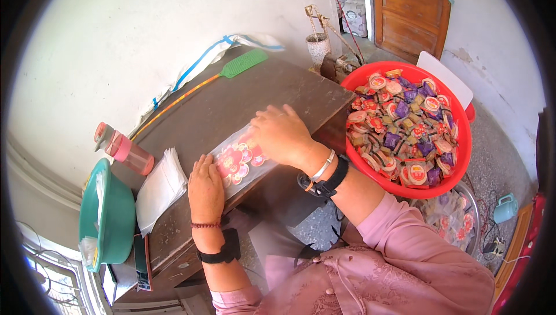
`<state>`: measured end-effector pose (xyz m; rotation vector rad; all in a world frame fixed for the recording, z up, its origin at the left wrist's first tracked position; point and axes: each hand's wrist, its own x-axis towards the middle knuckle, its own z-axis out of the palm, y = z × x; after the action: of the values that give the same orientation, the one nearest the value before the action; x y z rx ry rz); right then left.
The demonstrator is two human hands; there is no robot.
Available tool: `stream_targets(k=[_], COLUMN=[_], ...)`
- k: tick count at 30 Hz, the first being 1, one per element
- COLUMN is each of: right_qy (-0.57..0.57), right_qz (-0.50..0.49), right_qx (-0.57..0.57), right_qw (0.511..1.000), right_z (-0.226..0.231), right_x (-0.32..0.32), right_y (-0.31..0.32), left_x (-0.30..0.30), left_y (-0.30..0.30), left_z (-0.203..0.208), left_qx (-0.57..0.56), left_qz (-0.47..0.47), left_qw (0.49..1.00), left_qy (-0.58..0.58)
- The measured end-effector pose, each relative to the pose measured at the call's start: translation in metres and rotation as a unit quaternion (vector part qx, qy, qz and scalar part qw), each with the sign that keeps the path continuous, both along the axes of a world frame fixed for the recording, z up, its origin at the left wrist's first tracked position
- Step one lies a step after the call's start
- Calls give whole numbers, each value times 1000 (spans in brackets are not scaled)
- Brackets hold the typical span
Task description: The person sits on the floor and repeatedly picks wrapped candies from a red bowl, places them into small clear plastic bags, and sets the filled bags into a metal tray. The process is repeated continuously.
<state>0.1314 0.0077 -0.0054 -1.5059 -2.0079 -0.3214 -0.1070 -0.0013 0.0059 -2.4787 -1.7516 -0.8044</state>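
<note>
A clear plastic bag (pixel 234 163) with red and pink flower-shaped prints lies flat near the front edge of the dark table. My left hand (pixel 205 183) rests on the bag's left end, its fingers stretched out and close together. Over the bag's right end lies my right hand (pixel 282 136), palm down with fingers extended, covering part of the print. Neither hand appears to grip anything. Left of my left hand is a stack of white translucent bags (pixel 162 189).
A red basin (pixel 468 141) full of wrapped snacks stands at the right, above a metal basin (pixel 476 231) of bags. On the table (pixel 278 77) are a green fly swatter (pixel 243 63), a pink bottle (pixel 132 156), a teal basin (pixel 119 228) and a phone (pixel 142 263).
</note>
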Motion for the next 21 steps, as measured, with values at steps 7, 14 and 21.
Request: stream_targets(k=[7,14,21], right_qy=[56,54,11], right_qz=[-10,4,19], right_qx=[41,35,46], right_qw=[998,998,999], right_z=[-11,-6,-7], right_x=[-1,1,7], right_y=[8,2,3], left_x=[-1,19,9], left_y=[-9,-44,-46], left_z=[3,9,14], left_qx=[1,79,-6], left_qz=[23,-69,-56], left_qw=[996,994,996], left_qy=[-83,25,70])
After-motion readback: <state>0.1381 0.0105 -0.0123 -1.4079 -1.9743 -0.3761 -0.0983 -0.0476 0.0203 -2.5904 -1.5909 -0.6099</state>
